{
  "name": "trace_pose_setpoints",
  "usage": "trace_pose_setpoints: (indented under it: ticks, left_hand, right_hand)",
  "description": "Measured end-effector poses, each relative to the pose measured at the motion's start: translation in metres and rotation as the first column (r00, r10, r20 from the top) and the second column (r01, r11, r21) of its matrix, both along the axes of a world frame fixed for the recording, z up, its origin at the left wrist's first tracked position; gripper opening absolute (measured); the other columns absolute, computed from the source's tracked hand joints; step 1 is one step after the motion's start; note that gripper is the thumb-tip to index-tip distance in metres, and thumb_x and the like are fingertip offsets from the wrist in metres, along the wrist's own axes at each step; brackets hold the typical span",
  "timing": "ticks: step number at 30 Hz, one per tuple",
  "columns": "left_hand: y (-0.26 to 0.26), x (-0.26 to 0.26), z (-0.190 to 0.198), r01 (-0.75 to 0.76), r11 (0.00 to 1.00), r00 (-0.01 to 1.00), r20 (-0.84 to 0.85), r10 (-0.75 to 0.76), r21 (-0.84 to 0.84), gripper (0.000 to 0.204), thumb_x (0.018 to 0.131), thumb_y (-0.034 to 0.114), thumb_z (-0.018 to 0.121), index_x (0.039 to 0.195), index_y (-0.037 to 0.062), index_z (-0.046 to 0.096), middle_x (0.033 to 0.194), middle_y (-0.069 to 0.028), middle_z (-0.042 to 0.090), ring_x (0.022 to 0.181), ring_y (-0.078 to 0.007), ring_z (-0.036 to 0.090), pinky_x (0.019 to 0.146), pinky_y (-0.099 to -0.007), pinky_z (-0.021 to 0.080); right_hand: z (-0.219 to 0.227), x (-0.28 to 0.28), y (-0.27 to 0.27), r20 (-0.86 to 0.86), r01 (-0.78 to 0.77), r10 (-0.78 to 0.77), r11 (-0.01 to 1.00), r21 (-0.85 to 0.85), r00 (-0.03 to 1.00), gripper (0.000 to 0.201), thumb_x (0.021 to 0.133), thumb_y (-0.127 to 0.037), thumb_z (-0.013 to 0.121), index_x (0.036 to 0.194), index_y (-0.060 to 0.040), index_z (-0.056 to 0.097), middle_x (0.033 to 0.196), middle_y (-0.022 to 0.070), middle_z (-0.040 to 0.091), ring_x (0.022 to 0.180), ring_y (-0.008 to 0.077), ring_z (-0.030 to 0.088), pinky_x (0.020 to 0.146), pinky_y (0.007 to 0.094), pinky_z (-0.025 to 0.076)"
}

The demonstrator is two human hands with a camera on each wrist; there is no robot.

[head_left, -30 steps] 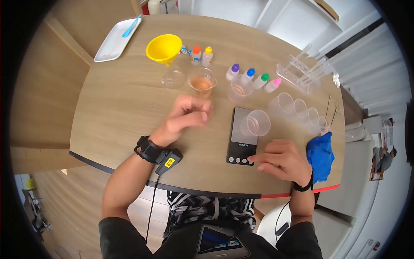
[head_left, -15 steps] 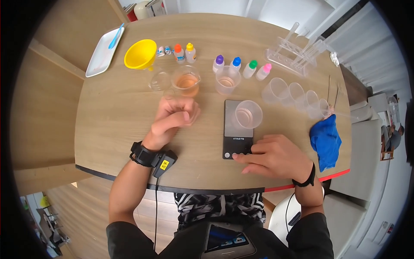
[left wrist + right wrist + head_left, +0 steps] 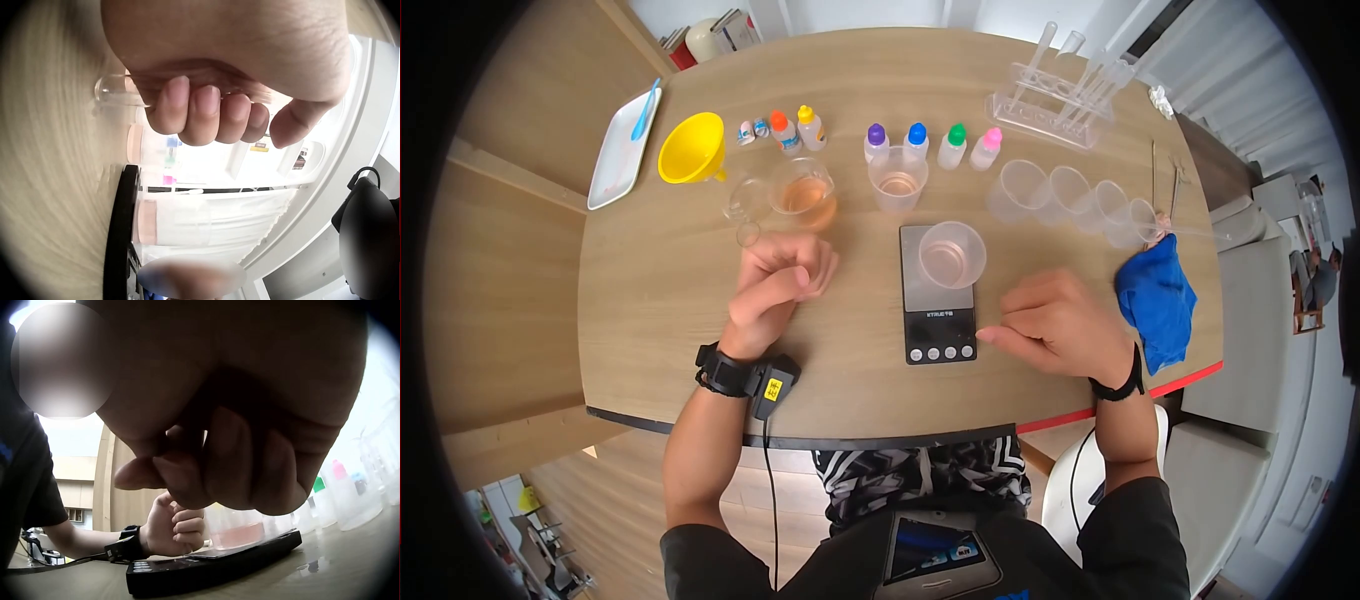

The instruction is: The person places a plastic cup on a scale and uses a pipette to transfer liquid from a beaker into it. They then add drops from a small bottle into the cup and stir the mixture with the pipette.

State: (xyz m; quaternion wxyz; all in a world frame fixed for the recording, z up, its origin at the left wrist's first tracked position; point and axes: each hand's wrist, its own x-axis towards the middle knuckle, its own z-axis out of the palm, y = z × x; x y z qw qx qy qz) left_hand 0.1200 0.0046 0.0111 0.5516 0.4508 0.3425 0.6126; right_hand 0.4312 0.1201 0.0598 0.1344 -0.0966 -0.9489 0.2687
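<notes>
In the head view, the left hand [image 3: 778, 285] grips a clear tube [image 3: 748, 233], its round end showing beyond the fist; the left wrist view shows the fingers curled round this tube [image 3: 115, 90]. The right hand [image 3: 1060, 325] is just right of a black scale [image 3: 940, 330], fingers loosely curled and holding nothing, a fingertip near the scale's corner. On the scale's plate stands a clear cup [image 3: 952, 255] with pale pink liquid. Behind it is another cup [image 3: 898, 180] with similar liquid. A beaker [image 3: 805, 200] of orange liquid stands behind the left hand.
A yellow funnel [image 3: 692, 148] and white tray [image 3: 625, 150] lie at the left. Dropper bottles [image 3: 952, 148] line the back. Several empty cups [image 3: 1068, 200], a tube rack [image 3: 1040, 120] and a blue cloth [image 3: 1157, 300] are at the right.
The right hand has left the scale's buttons and moved to the right of the scale, its fingers more curled. The left hand keeps its curled pose. The head view has shifted.
</notes>
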Motion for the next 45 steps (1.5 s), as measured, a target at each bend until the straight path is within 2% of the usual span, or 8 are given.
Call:
trace_pose_setpoints:
  ticks: [7, 13, 19, 28, 31, 34, 37, 45]
  left_hand:
    - [0.000, 0.000, -0.002, 0.005, 1.000, 1.000, -0.001, -0.005, 0.011, 0.035, 0.083, 0.019, 0.061, 0.064, 0.0084, 0.033, 0.059, -0.0003, 0.036, 0.056, -0.0137, 0.029, 0.054, -0.0320, 0.021]
    - [-0.001, -0.001, -0.001, -0.002, 1.000, 1.000, -0.004, 0.002, -0.001, 0.036, 0.083, 0.020, 0.062, 0.064, 0.0083, 0.034, 0.059, -0.0002, 0.037, 0.057, -0.0138, 0.029, 0.054, -0.0319, 0.021]
    - [-0.001, -0.001, -0.002, 0.010, 1.000, 1.000, -0.006, -0.010, 0.001, 0.036, 0.083, 0.020, 0.062, 0.065, 0.0084, 0.034, 0.059, -0.0003, 0.037, 0.057, -0.0139, 0.029, 0.055, -0.0321, 0.021]
    - [-0.001, -0.002, -0.001, 0.003, 1.000, 1.000, -0.008, -0.003, -0.014, 0.036, 0.083, 0.020, 0.062, 0.065, 0.0088, 0.033, 0.059, 0.0000, 0.036, 0.057, -0.0137, 0.028, 0.055, -0.0321, 0.021]
    - [-0.001, -0.001, 0.000, -0.004, 1.000, 1.000, -0.001, 0.004, -0.017, 0.036, 0.084, 0.020, 0.062, 0.065, 0.0088, 0.033, 0.059, 0.0002, 0.036, 0.057, -0.0137, 0.028, 0.055, -0.0321, 0.021]
    - [-0.001, 0.000, -0.003, -0.004, 1.000, 1.000, 0.007, 0.004, -0.011, 0.036, 0.084, 0.020, 0.062, 0.065, 0.0088, 0.033, 0.059, 0.0003, 0.035, 0.057, -0.0135, 0.028, 0.055, -0.0320, 0.021]
    - [0.000, -0.001, -0.003, -0.004, 1.000, 1.000, -0.001, 0.004, 0.002, 0.036, 0.084, 0.020, 0.062, 0.065, 0.0087, 0.034, 0.059, 0.0004, 0.036, 0.057, -0.0134, 0.029, 0.055, -0.0319, 0.021]
    - [0.000, -0.002, -0.002, -0.006, 1.000, 1.000, -0.010, 0.006, 0.001, 0.034, 0.083, 0.019, 0.061, 0.065, 0.0091, 0.035, 0.059, 0.0004, 0.036, 0.056, -0.0133, 0.029, 0.054, -0.0320, 0.022]
  right_hand:
    - [0.001, -0.002, -0.003, 0.095, -0.007, 0.003, 0.999, 0.037, 0.995, 0.037, 0.090, -0.018, 0.076, 0.063, -0.0038, 0.056, 0.060, 0.0108, 0.051, 0.058, 0.0332, 0.056, 0.054, 0.0454, 0.043]
    - [0.003, -0.006, -0.009, 0.044, -0.065, 0.063, 0.998, 0.028, 0.997, 0.011, 0.089, -0.018, 0.077, 0.084, -0.0087, 0.075, 0.065, 0.0072, 0.059, 0.061, 0.0291, 0.060, 0.057, 0.0416, 0.047]
    - [-0.001, -0.005, -0.010, 0.018, -0.135, 0.136, 0.990, -0.043, 0.991, 0.016, 0.087, -0.017, 0.079, 0.103, -0.0149, 0.082, 0.062, 0.0032, 0.049, 0.055, 0.0258, 0.049, 0.053, 0.0388, 0.039]
    - [-0.005, -0.004, -0.014, 0.077, -0.123, 0.123, 0.992, 0.005, 0.989, 0.014, 0.089, -0.019, 0.077, 0.102, -0.0144, 0.082, 0.062, 0.0040, 0.050, 0.056, 0.0260, 0.051, 0.055, 0.0395, 0.040]
    - [-0.007, -0.003, -0.015, 0.003, -0.104, 0.104, 0.994, -0.028, 0.995, 0.008, 0.089, -0.017, 0.076, 0.088, -0.0103, 0.078, 0.062, 0.0056, 0.051, 0.057, 0.0278, 0.051, 0.055, 0.0411, 0.040]
    - [0.002, -0.004, -0.010, 0.059, -0.061, 0.059, 0.998, 0.032, 0.997, 0.027, 0.091, -0.018, 0.071, 0.068, -0.0065, 0.065, 0.062, 0.0086, 0.057, 0.059, 0.0329, 0.058, 0.056, 0.0439, 0.045]
    - [0.002, 0.001, -0.008, 0.100, 0.024, -0.027, 0.999, 0.040, 0.995, 0.033, 0.090, -0.017, 0.071, 0.061, -0.0053, 0.060, 0.059, 0.0118, 0.058, 0.059, 0.0352, 0.058, 0.055, 0.0453, 0.044]
    - [-0.003, 0.001, -0.009, 0.240, 0.012, -0.028, 0.998, 0.066, 0.970, 0.038, 0.090, -0.023, 0.070, 0.058, -0.0047, 0.064, 0.057, 0.0160, 0.059, 0.060, 0.0379, 0.061, 0.055, 0.0459, 0.046]
